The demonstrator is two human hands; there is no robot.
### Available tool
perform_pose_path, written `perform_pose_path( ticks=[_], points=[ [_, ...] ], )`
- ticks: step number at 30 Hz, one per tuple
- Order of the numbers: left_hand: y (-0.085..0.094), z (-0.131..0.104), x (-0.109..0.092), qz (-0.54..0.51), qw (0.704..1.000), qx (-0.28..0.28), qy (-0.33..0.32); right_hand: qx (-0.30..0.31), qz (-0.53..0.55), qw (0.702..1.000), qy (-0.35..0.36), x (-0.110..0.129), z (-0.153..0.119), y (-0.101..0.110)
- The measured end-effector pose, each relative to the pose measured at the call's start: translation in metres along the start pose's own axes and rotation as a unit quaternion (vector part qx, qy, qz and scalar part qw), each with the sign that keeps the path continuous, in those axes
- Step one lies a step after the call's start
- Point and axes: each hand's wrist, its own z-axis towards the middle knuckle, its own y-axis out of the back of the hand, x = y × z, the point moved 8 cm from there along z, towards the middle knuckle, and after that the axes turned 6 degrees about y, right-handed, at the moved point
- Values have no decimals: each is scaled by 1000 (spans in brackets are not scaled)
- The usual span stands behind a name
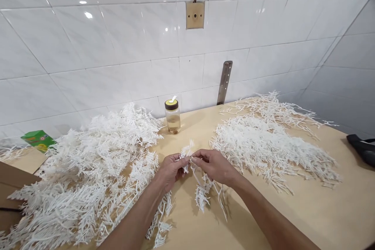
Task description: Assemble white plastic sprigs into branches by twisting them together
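My left hand (173,170) pinches a white branching plastic sprig (187,149) whose feathery tip sticks up above the fingers. Close against it, my right hand (213,165) is closed too, thumb and forefinger meeting at the same spot on the sprig. Thin white stems hang below the right hand, with a feathery cluster (202,197) at their end over the table. To the left of my hands spreads a large heap of white sprigs (96,164). A flatter pile of similar sprigs (263,144) lies to the right.
A lidded jar (173,119) of pale liquid stands beyond my hands. Bare branching stems (281,109) lie at the back right. A metal strip (224,83) leans on the tiled wall. At left are a green box (38,140) and cardboard (14,187); a black object (363,149) sits far right.
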Motion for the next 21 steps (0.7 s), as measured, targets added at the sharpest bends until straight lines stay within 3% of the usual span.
perform_pose_path(
  ticks=[8, 15, 21],
  points=[
    [-3, -2, 1, -3, 1000, 5, 9, -4, 21, 999, -30, -7, -6, -7],
    [-4, -3, 1, 0, 1000, -2, 15, -22, -77, 997, 24, 9, -6, 0],
    [-6, -3, 1, 47, 999, -5, -5, -69, -224, 968, 93, 20, -7, -1]
  ],
)
